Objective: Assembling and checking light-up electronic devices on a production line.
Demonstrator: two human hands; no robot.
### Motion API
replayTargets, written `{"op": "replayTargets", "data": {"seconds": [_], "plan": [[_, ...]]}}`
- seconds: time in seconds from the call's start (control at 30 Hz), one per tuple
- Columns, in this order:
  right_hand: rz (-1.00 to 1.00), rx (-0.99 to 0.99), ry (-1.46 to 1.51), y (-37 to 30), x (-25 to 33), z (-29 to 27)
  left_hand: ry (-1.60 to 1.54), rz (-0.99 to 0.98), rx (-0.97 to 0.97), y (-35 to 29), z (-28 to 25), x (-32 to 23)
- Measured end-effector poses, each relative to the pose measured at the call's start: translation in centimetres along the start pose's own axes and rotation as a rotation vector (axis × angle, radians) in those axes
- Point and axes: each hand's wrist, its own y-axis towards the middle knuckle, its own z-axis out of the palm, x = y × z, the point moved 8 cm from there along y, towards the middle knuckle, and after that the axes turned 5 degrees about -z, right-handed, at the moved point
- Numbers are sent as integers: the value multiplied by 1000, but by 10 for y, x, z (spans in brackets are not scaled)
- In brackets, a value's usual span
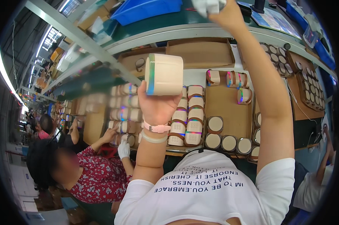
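My left hand (158, 107) holds up a cream, rounded-box portable speaker (167, 75) with a green-blue lit band along one edge. The fingers are behind it, and the palm supports its lower end. My right hand (229, 15) reaches up to the shelf at the top of the view, closed around a white, cloth-like bundle (209, 5); its fingertips are partly hidden. Beneath my left hand stand rows of similar speakers (194, 114) with brown straps, several with glowing bands. To their right, a shallow cardboard tray (225, 103) holds more of them.
A blue bin (145, 11) sits on the green shelf above, behind a metal rail (150, 39). Flat cardboard boxes (199, 50) lie behind the rows. At left, a co-worker in a red floral top (98, 172) handles speakers, one hand in a white glove (123, 149). More trays (310, 86) stand right.
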Motion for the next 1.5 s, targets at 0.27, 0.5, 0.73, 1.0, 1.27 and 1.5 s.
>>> {"op": "replayTargets", "data": {"seconds": [0.27, 0.5, 0.73, 1.0, 1.27, 1.5], "plan": [[-333, 425, -342, -109, 92, 29, 479, 540, -176, -3, -7, -40], [-294, 385, -573, -127, 102, 15, 704, 700, -219, -6, 8, -34], [-215, 488, -498, -134, 87, 20, 825, 716, -347, -13, -5, -35], [279, 162, 348, -47, 20, 25, 179, 178, -161, -14, -32, -25], [-18, -121, 29, 24, -54, 24, -29, 34, 72, -22, -3, 4], [-92, -249, -235, -65, 11, 10, 408, 353, -155, -25, -20, -8]]}}
